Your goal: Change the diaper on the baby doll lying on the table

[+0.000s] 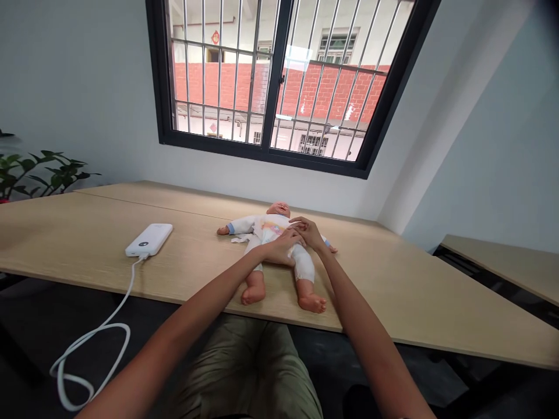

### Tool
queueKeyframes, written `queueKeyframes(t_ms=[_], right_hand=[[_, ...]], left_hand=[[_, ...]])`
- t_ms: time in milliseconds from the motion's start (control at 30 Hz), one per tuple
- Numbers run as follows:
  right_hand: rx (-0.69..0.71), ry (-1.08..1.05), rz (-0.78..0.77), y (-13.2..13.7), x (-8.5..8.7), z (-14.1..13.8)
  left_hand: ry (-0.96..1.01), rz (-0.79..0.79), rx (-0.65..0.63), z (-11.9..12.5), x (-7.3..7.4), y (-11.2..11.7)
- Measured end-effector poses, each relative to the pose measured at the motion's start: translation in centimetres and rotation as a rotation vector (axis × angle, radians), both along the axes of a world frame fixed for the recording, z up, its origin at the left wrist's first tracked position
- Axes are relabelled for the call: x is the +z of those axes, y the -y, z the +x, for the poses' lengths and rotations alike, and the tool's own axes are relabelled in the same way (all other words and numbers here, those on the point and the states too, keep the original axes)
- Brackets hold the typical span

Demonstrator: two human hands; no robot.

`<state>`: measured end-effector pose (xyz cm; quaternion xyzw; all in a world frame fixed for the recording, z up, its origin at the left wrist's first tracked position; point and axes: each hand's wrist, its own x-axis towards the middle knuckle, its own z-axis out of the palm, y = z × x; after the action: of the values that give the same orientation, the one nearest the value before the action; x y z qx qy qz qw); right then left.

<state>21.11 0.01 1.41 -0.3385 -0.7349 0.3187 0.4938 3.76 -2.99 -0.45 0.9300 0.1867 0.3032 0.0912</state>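
Observation:
A baby doll in white clothes lies on its back on the wooden table, head toward the window, bare feet toward me. My left hand rests on the doll's belly and hip, fingers curled on the white cloth. My right hand lies just beside it on the doll's torso, fingers bent and pressed on the garment. The two hands touch each other over the doll's middle.
A white power bank lies left of the doll, its white cable hanging off the table's near edge in a loop. A green plant stands far left. A barred window is behind; a second desk sits at right.

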Motion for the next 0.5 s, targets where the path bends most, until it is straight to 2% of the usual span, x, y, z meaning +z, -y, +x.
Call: queueKeyframes(t_ms=[67,167,233,367,500], right_hand=[[-0.046,-0.035,0.003,-0.1,-0.2,0.8],[-0.068,-0.075,-0.043,-0.1,-0.5,2.0],[-0.082,-0.096,-0.055,-0.2,-0.7,2.6],[-0.103,-0.115,-0.035,-0.4,-0.6,3.0],[-0.050,-0.108,0.014,0.0,-0.1,2.1]], left_hand=[[0.109,-0.071,0.030,-0.2,0.1,0.0],[0.243,-0.116,0.196,-0.3,0.2,0.0],[0.195,-0.091,0.253,-0.5,0.2,0.2],[-0.001,0.014,0.199,-0.6,0.3,0.5],[-0.070,0.058,0.227,-0.3,0.0,0.4]])
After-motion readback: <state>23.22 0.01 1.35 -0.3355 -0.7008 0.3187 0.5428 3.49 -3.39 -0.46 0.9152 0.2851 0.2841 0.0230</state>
